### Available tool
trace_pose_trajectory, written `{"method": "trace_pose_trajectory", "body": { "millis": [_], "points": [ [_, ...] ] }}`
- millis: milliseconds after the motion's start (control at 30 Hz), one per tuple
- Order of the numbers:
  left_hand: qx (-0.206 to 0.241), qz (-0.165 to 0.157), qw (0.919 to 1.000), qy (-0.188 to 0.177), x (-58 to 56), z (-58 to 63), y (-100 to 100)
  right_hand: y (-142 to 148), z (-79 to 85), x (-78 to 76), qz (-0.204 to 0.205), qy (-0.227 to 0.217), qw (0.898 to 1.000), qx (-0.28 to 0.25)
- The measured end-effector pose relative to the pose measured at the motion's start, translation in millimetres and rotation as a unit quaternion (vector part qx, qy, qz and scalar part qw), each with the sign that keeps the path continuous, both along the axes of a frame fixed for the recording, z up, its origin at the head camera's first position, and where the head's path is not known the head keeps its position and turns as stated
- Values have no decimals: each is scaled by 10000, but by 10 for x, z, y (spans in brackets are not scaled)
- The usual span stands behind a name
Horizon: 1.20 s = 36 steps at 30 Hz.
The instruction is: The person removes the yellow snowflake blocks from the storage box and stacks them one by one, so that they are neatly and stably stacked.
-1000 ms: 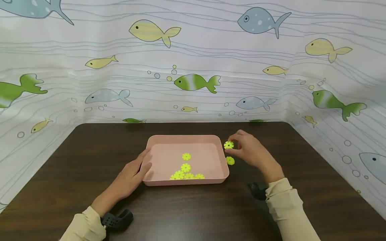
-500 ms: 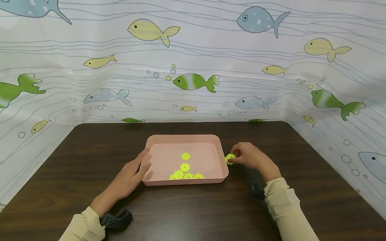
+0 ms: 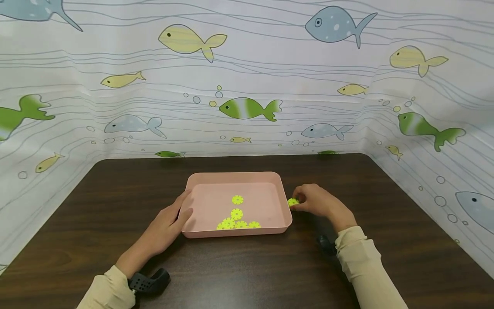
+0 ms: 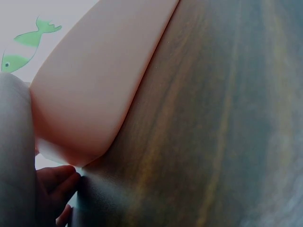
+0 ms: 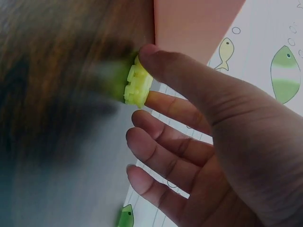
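A shallow pink tray (image 3: 247,191) holds several yellow-green notched discs (image 3: 236,213), mostly gathered along its near side. My left hand (image 3: 164,225) rests against the tray's left side, fingers extended along the wall and thumb at the rim. Just beyond the tray's right wall, my right hand (image 3: 318,201) pinches a short stack of the same discs (image 3: 293,201) between thumb and index finger. In the right wrist view the stack (image 5: 138,85) is seen edge-on close over the table, the other fingers spread away from it.
The dark wooden table (image 3: 239,270) runs under everything. A white fish-print sheet (image 3: 247,77) stands round its back and sides. Black wrist devices (image 3: 149,282) sit at both sleeves.
My right hand has lowered a pinched disc onto the one beside the tray; its fingers now hold the two stacked. The left hand and tray have stayed in place.
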<state>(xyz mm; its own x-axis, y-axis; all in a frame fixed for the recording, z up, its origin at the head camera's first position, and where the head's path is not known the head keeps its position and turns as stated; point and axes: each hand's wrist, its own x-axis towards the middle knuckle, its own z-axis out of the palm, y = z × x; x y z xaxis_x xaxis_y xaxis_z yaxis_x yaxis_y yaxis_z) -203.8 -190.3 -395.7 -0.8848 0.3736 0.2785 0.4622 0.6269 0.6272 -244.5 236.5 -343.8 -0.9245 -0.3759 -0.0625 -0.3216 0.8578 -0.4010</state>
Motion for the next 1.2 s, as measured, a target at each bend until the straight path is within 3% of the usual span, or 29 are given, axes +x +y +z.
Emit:
{"method": "trace_pose_trajectory", "body": {
  "millis": [167, 467, 633, 700, 900, 1200],
  "points": [
    [22, -32, 10000, 59, 9, -32, -23, -37, 24, 50, -114, 124, 9998, 124],
    [0, 30, 9999, 102, 22, -26, -18, -192, 115, 115, 95, 1147, 9933, -60],
    [-20, 102, 9999, 125, 10, -33, 7, -433, 132, 146, 348, 1444, 9888, -167],
    [-38, 131, 9998, 118, 11, -45, 23, -586, 98, 154, 566, 1372, 9889, -97],
    [-74, 157, 9998, -31, 9, -18, 53, -1035, -19, 146, 1278, 598, 9900, -34],
    [-83, 213, 9996, -180, 4, 83, 48, -1221, 60, 113, 1377, 205, 9900, 216]
  ]
}}
